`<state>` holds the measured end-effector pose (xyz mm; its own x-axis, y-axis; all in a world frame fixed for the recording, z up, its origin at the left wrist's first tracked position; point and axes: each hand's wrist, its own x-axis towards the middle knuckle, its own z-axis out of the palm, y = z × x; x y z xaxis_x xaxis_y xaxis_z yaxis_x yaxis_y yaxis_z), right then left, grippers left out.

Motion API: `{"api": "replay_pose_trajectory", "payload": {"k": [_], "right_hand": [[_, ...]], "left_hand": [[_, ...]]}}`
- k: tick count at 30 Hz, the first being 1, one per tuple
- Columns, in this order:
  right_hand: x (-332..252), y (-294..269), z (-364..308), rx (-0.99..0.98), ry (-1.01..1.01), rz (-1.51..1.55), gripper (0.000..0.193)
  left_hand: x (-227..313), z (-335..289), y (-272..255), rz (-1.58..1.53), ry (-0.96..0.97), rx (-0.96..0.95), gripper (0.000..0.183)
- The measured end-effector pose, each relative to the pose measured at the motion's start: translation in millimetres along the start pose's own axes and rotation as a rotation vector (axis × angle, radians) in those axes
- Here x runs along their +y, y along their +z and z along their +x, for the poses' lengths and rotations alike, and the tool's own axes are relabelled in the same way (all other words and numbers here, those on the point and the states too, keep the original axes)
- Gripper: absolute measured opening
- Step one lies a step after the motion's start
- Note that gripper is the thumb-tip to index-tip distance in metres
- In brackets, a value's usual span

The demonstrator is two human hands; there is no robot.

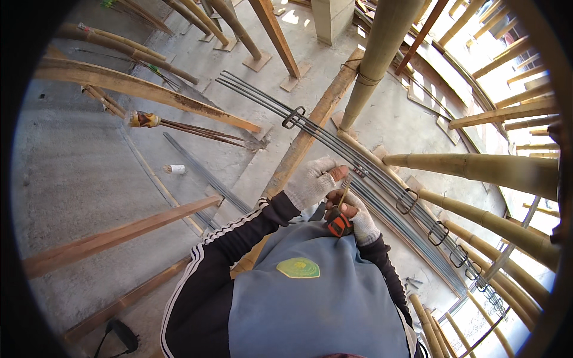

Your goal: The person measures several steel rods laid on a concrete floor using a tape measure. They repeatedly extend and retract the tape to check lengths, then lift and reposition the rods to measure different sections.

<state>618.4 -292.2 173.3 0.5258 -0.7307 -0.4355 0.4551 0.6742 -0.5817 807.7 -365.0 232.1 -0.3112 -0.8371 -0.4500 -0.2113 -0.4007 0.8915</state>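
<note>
My right hand (357,218), in a pale glove with bare fingertips, is closed around an orange and black tape measure (338,225). A short length of its yellowish blade (345,190) sticks out, pointing away from me. My left hand (314,181), gloved the same way, is closed with thumb and fingertips at the blade's far end; the exact grip is partly hidden. Just beyond both hands lies a bundle of long grey steel bars (327,138). Bent steel stirrups hang around it, one stirrup (293,117) near the left end and several toward the lower right.
A wooden beam (325,107) passes under the bars. Bamboo props (376,65) stand beyond them and along the right. More loose bars (412,238) lie nearer me. Slanting timber (125,234) crosses the left side, and a white cylinder (174,169) lies on the concrete floor.
</note>
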Motion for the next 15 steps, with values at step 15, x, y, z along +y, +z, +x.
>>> {"api": "replay_pose_trajectory", "payload": {"k": [15], "right_hand": [[-91.8,22.7,86.3,0.325,-0.049,-0.240,0.040]], "left_hand": [[-116.4,82.7,-182.4,-0.577,-0.008,0.784,0.037]]}}
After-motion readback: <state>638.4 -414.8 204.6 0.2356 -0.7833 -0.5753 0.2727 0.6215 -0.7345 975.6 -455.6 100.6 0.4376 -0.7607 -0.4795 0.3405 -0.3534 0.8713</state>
